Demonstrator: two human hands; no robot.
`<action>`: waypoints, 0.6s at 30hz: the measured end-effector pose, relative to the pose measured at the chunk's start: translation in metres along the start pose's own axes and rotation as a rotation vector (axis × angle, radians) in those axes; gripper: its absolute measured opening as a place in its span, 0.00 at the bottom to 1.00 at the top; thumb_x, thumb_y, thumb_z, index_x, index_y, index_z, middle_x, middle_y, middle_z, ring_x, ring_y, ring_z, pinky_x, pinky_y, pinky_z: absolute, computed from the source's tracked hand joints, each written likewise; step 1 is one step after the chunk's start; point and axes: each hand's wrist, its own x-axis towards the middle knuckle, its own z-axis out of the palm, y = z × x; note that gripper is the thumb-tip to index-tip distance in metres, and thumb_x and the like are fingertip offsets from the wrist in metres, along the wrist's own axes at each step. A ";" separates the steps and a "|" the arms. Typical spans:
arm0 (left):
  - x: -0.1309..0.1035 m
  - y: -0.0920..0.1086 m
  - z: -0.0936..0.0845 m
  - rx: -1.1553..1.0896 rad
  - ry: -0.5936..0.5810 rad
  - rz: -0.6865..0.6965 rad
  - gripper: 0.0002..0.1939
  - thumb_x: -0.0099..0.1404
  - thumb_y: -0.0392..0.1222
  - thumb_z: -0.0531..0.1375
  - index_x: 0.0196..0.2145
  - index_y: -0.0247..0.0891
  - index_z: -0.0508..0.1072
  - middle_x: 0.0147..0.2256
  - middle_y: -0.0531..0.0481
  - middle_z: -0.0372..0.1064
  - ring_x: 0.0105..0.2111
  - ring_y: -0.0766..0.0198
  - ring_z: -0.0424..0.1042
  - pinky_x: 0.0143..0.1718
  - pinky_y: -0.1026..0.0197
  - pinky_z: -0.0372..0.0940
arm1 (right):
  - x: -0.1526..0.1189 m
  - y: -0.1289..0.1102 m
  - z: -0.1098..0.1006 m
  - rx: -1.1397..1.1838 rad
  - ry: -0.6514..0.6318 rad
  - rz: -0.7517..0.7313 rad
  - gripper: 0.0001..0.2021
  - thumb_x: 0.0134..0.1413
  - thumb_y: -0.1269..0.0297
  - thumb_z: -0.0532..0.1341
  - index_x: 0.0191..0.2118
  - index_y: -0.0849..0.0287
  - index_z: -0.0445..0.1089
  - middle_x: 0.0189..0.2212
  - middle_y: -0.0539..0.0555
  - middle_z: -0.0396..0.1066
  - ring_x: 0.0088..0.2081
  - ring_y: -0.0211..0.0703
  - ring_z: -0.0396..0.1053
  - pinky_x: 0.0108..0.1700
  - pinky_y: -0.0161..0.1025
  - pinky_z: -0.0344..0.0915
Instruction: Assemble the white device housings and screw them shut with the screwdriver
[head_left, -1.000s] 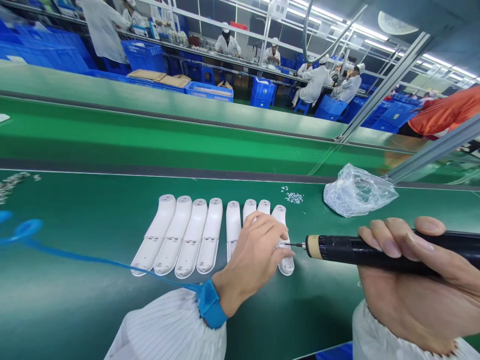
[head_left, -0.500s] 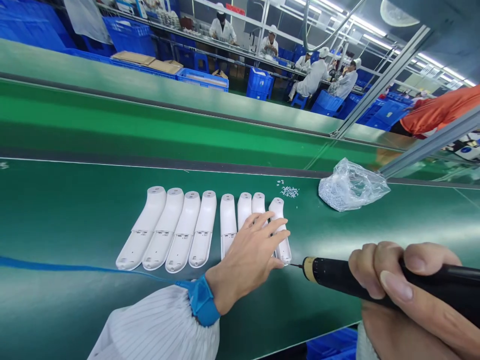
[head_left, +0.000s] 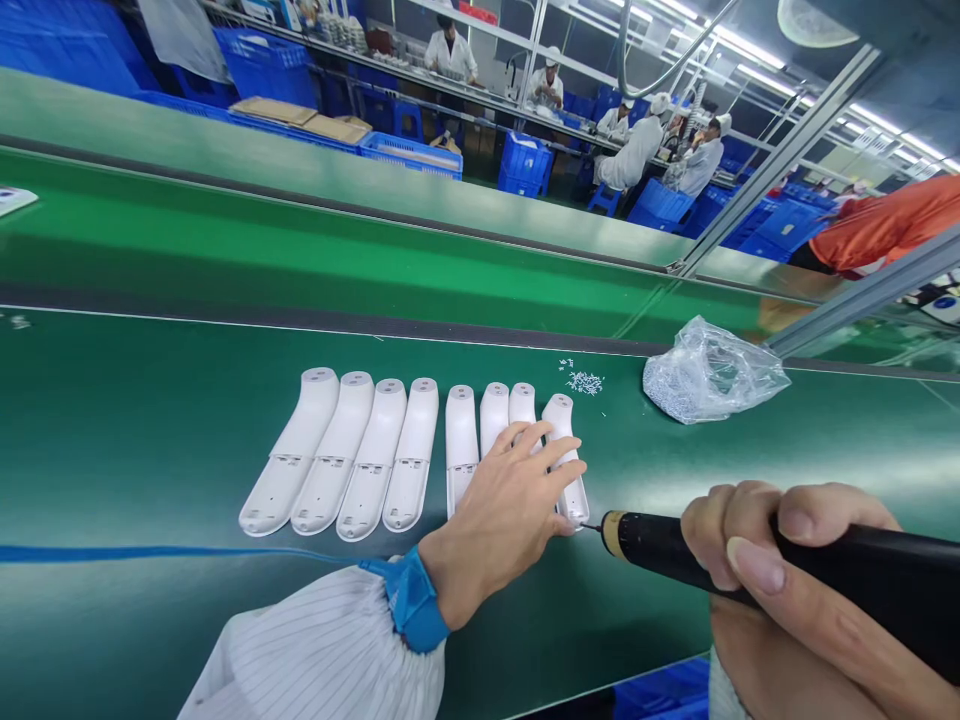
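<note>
Several white plastic housings (head_left: 315, 425) lie in a row on the green table, with recessed lower halves facing up. My left hand (head_left: 510, 490) is spread over the right end of the row, hiding parts of several housings. Its fingers rest across the rightmost housing (head_left: 576, 500), and the thumb lies by that piece's lower end. My right hand (head_left: 787, 560) is wrapped around a black electric screwdriver (head_left: 652, 540) with a tan collar. The thin bit points left and meets the lower edge of the rightmost housing. Whether it sits on a screw is too small to tell.
A small pile of screws (head_left: 585, 383) lies behind the housings. To its right stands a clear plastic bag (head_left: 697, 375) of small parts. A blue wrist strap (head_left: 416, 600) trails its cord leftward. Beyond a green belt (head_left: 337, 260), people in white sit among blue crates.
The screwdriver has shifted slightly left against the rightmost housing. My left hand keeps its pose. A white object has come into view on the green belt at the far left.
</note>
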 end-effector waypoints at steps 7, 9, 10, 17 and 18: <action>0.001 0.000 0.001 -0.028 0.012 -0.023 0.20 0.72 0.54 0.56 0.54 0.41 0.72 0.61 0.50 0.67 0.63 0.46 0.59 0.65 0.39 0.51 | 0.006 0.002 0.011 -0.036 0.028 0.031 0.10 0.47 0.72 0.66 0.31 0.52 0.65 0.19 0.45 0.61 0.23 0.38 0.62 0.29 0.38 0.63; 0.001 0.000 0.001 -0.033 0.004 -0.030 0.19 0.72 0.54 0.56 0.53 0.42 0.72 0.61 0.52 0.67 0.62 0.47 0.60 0.64 0.40 0.51 | 0.008 0.003 0.014 -0.040 0.041 0.019 0.11 0.45 0.72 0.67 0.30 0.51 0.65 0.19 0.45 0.62 0.23 0.38 0.62 0.28 0.38 0.63; 0.002 0.001 0.001 -0.035 -0.004 -0.032 0.19 0.71 0.54 0.57 0.53 0.42 0.73 0.61 0.52 0.67 0.62 0.47 0.60 0.64 0.39 0.51 | 0.008 0.004 0.015 -0.040 0.040 0.020 0.11 0.45 0.72 0.67 0.30 0.51 0.65 0.18 0.45 0.62 0.22 0.38 0.62 0.27 0.37 0.64; 0.004 0.003 -0.005 -0.026 -0.034 -0.016 0.18 0.67 0.53 0.63 0.50 0.41 0.74 0.60 0.53 0.69 0.58 0.49 0.64 0.64 0.41 0.52 | 0.017 0.005 0.014 -0.011 0.060 0.034 0.12 0.38 0.72 0.69 0.26 0.52 0.66 0.15 0.46 0.60 0.19 0.39 0.61 0.23 0.38 0.64; 0.004 0.003 -0.006 -0.026 -0.036 -0.013 0.17 0.68 0.52 0.62 0.50 0.40 0.74 0.60 0.53 0.69 0.58 0.49 0.64 0.64 0.41 0.52 | 0.019 0.006 0.009 0.010 0.039 0.030 0.11 0.37 0.72 0.69 0.26 0.52 0.67 0.14 0.47 0.60 0.18 0.40 0.60 0.21 0.38 0.63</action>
